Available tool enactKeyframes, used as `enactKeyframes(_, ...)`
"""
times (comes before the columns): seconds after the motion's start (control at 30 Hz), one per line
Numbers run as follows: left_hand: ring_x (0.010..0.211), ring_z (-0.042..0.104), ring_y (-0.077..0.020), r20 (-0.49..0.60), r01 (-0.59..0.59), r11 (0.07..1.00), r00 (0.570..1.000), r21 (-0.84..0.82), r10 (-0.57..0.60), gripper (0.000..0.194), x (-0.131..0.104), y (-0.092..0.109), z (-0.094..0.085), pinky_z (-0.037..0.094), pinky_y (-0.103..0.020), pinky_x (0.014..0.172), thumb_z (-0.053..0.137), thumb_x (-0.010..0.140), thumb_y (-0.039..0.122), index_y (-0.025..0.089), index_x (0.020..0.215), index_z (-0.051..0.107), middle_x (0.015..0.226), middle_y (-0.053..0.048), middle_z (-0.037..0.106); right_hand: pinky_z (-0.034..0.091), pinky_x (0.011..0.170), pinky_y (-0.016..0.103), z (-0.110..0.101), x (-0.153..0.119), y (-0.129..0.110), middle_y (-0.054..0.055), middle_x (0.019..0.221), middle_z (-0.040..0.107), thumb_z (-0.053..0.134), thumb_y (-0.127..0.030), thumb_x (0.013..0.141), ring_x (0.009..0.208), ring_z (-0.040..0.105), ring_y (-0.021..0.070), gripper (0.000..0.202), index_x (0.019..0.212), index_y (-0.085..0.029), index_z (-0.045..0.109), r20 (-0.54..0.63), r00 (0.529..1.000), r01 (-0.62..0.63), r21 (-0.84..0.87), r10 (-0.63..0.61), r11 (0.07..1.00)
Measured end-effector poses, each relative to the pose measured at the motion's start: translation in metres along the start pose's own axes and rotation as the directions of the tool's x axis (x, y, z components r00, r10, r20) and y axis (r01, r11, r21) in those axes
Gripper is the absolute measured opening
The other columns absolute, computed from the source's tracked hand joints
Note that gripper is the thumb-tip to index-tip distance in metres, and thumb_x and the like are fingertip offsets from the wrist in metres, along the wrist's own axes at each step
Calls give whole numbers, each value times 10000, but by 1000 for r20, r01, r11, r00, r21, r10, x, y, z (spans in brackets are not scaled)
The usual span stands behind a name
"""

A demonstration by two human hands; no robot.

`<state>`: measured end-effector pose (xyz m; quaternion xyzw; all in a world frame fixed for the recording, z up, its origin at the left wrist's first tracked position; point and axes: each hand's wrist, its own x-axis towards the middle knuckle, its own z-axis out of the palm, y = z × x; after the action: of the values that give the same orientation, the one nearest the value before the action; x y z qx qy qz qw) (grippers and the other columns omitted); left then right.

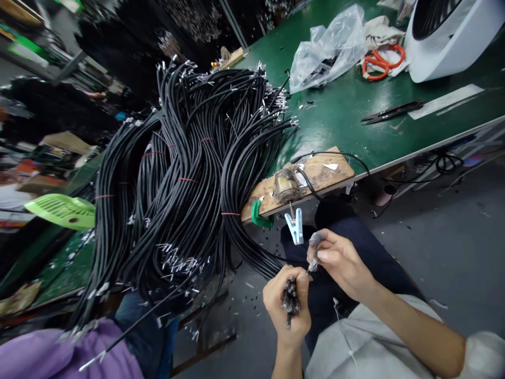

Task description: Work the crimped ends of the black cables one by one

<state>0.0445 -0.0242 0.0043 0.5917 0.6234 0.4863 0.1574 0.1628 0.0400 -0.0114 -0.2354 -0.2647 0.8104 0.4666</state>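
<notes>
My left hand (284, 305) is closed in a fist around a bundle of black cables (252, 252), whose ends (291, 301) show between thumb and fingers. Close beside it, my right hand (341, 260) pinches the silvery stripped wire end (313, 264) of one cable. A grey cover sits on a right fingertip. Just above my hands, a light-blue clip (294, 226) hangs from the shaft of a small worn motor (286, 184). The motor sits on a wooden board (335, 163), held to the table's edge by a green clamp (260, 215).
Large heaps of black cables (189, 158), tied with red bands, cover the left side of the green table (327, 121). Tweezers (394, 111), orange-handled scissors (382, 63), a plastic bag (331, 47) and a white fan (450, 42) lie farther right. A person's purple sleeve (71, 352) is at lower left.
</notes>
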Motion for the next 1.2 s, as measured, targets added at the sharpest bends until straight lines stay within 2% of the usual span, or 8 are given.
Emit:
enactKeyframes(0.13, 499, 539, -109, 19, -9, 1000, 1000, 9, 9, 233, 1, -1, -2, 409, -217, 514, 576, 873, 168, 173, 642, 541, 562, 25, 544, 535, 796, 308, -3, -2, -6, 74, 932, 707, 782, -255, 698, 861, 671, 164, 336, 952, -186, 573, 155, 987, 61, -89, -47, 994)
enactKeyframes(0.33, 499, 518, -100, 20, 7, 1000, 1000, 18, -7, 237, 2, 2, -2, 386, -208, 500, 541, 887, 161, 174, 651, 533, 577, 28, 536, 571, 571, 252, 3, -4, 5, 4, 657, 701, 847, -186, 611, 602, 696, 164, 339, 758, -195, 541, -66, 991, 100, -212, -117, 972)
enactKeyframes(0.57, 461, 501, -85, -76, 44, 995, 996, 92, -37, 250, 7, 9, 1, 380, -194, 477, 538, 894, 181, 160, 645, 555, 552, 34, 529, 566, 602, 299, 1, -18, 19, 40, 767, 697, 696, -14, 717, 689, 664, 185, 278, 890, -216, 616, 159, 730, 596, -624, -665, 505)
enactKeyframes(0.77, 485, 539, -107, -8, 89, 996, 996, 33, -88, 237, 6, 1, 1, 402, -217, 500, 566, 883, 201, 159, 650, 585, 552, 20, 553, 548, 674, 286, -7, -3, 7, 61, 871, 656, 624, -236, 860, 756, 640, 170, 198, 1051, -191, 604, 126, 921, 370, -582, -369, 724)
enactKeyframes(0.93, 459, 492, -101, 118, 109, 994, 987, 21, -110, 271, 13, -3, -9, 376, -215, 471, 556, 890, 233, 161, 629, 572, 535, 17, 529, 461, 650, 329, -7, 8, -8, 55, 644, 610, 528, -277, 927, 666, 529, 179, 271, 717, -168, 658, 408, 831, 549, -705, -377, 449)
enactKeyframes(1.0, 463, 489, -102, 233, 102, 994, 968, -34, -92, 300, 19, -4, -17, 374, -219, 480, 542, 899, 252, 164, 612, 559, 535, 10, 539, 434, 607, 314, -7, 10, -8, 39, 580, 569, 534, -365, 922, 614, 494, 165, 361, 634, -171, 632, 451, 842, 537, -654, -295, 533)
enactKeyframes(1.1, 475, 497, -115, 371, 97, 976, 928, -195, -18, 312, 28, -11, -26, 374, -239, 501, 567, 886, 332, 170, 619, 578, 533, -1, 552, 369, 460, 243, -8, 13, 2, -2, 531, 525, 593, -542, 839, 475, 444, 106, 446, 599, -166, 603, 419, 908, 175, -382, 1, 908)
enactKeyframes(1.2, 511, 515, -132, 355, 83, 955, 934, -286, 25, 266, 31, -19, -25, 388, -255, 521, 620, 856, 369, 176, 674, 620, 566, -14, 571, 260, 351, 198, -6, 17, 10, -49, 440, 469, 702, -542, 714, 338, 321, 46, 447, 538, -159, 551, 356, 879, -307, -84, 316, 948)
